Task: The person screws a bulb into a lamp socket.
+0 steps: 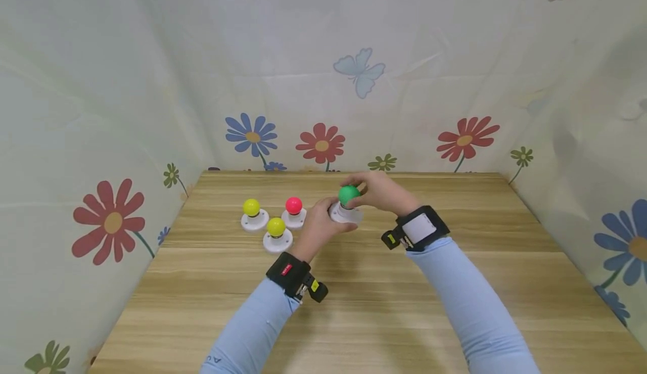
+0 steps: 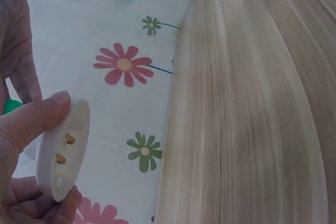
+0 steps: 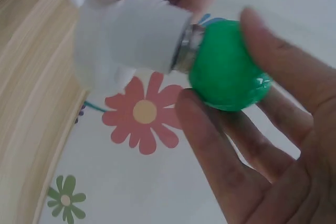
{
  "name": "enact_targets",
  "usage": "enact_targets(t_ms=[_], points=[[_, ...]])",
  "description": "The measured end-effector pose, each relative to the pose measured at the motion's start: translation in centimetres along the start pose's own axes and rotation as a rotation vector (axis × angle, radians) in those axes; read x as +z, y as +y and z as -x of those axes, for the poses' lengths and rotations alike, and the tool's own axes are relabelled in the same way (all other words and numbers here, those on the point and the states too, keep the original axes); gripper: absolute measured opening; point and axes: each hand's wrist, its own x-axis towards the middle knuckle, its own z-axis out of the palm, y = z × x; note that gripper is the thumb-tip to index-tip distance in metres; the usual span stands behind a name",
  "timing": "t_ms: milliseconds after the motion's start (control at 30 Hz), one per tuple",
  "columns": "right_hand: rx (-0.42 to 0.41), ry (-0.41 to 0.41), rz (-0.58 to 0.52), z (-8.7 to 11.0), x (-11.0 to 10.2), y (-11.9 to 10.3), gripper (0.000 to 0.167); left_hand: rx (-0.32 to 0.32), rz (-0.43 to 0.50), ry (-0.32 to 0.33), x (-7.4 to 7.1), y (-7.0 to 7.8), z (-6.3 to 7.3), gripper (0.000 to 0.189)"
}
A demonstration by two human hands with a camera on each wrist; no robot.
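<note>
My left hand grips a white lamp holder by its round base, raised off the table. In the left wrist view the hollow underside of the lamp holder shows two brass screws. A green light bulb sits at the mouth of the socket, part of its metal screw base still visible in the right wrist view. Fingers and thumb of my right hand curl round the green bulb.
On the wooden table, left of my hands, stand two yellow bulbs and a red bulb, each upright in a white lamp holder. A flower-printed cloth hangs behind the table and at its sides.
</note>
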Motion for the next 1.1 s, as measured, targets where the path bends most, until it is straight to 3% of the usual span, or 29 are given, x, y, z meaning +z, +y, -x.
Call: enact_targets(t_ms=[133,233,467,600,733,967,1100], points=[[0.094,0.073,0.068,-0.3,0.7,-0.3,0.042,0.002,0.008,-0.005,0.0,-0.1,0.1,0.076],[0.108,0.088,0.085,-0.4,1.1,-0.2,0.044,0.003,0.006,-0.004,0.1,-0.1,0.3,0.076],[-0.092,-0.052,-0.041,-0.2,0.7,0.6,0.058,0.022,-0.010,0.011,0.1,0.2,0.4,0.075],[-0.130,-0.082,-0.066,-0.1,0.3,0.7,0.046,0.021,-0.015,0.009,0.0,0.5,0.3,0.075],[-0.079,-0.023,-0.013,-0.2,0.5,0.6,0.040,0.016,-0.013,0.000,0.0,0.4,0.3,0.076],[0.023,0.157,0.116,-0.4,1.8,0.5,0.041,0.026,0.024,-0.004,0.3,0.2,0.3,0.073],[0.027,0.168,0.159,-0.3,2.0,0.6,0.053,0.036,0.027,0.000,0.3,0.1,0.3,0.072]])
